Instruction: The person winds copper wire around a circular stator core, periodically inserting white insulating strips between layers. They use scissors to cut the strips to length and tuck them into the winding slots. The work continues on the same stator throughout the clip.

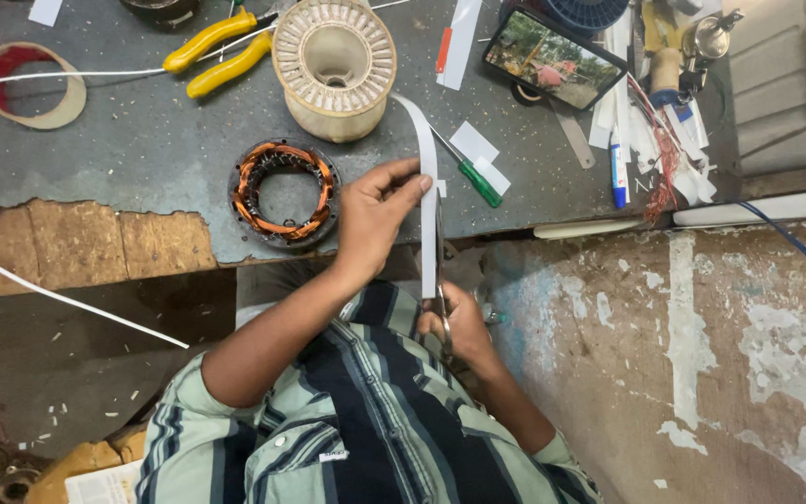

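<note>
Two hands cut a long white paper strip (pixel 428 201) with scissors (pixel 441 280).

The left hand (pixel 377 210) pinches the strip; the right hand (pixel 459 322) squeezes the scissors. A copper-wound ring (pixel 284 193) sits on the desk (pixel 142 140) at nine o'clock from the left hand.

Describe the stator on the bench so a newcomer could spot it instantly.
Start at the grey bench, then find the big cream spool near its top middle. Below and slightly left of it lies the stator, beside the left hand. It is the only dark metal ring wound with copper coils, open in the centre.
</note>
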